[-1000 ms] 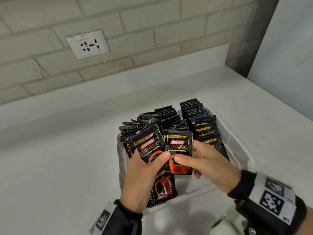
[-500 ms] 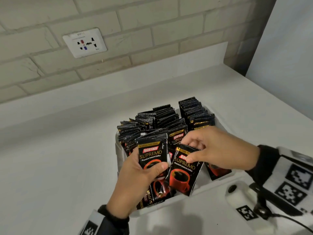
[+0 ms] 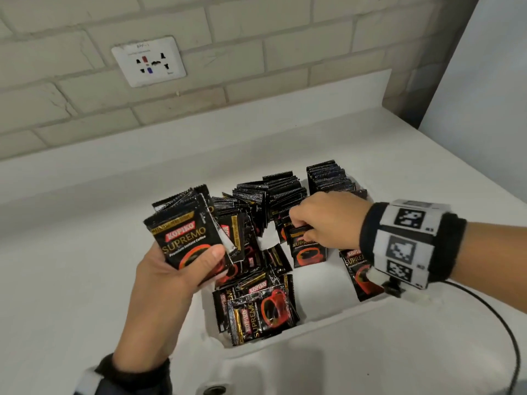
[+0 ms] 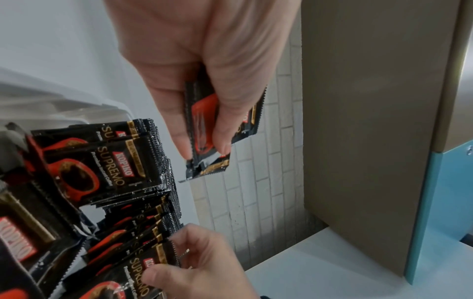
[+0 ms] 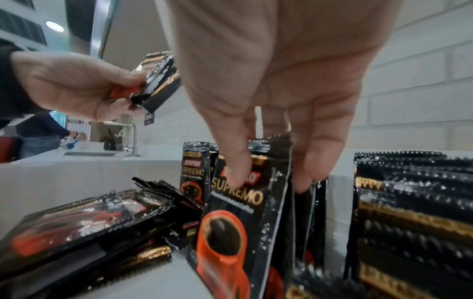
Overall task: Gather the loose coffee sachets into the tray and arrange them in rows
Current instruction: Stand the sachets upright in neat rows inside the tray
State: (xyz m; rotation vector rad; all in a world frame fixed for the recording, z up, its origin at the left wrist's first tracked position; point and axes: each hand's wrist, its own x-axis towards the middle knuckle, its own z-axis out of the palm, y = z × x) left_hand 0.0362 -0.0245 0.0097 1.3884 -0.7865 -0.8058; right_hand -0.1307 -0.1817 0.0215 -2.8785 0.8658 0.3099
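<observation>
Loose sachets (image 3: 258,312) are lying flat in the tray (image 3: 328,316), just below the left hand (image 3: 174,276), which is gripping a small stack of sachets (image 3: 186,238) under its thumb. Beyond, the right hand (image 3: 328,220) is pinching an upright sachet (image 3: 308,249) before the standing rows (image 3: 285,192).

Right hand (image 3: 325,220) hides sachet top (image 3: 299,230).

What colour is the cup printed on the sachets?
Red-orange cup on black sachets, clearest in the right wrist view.
</observation>
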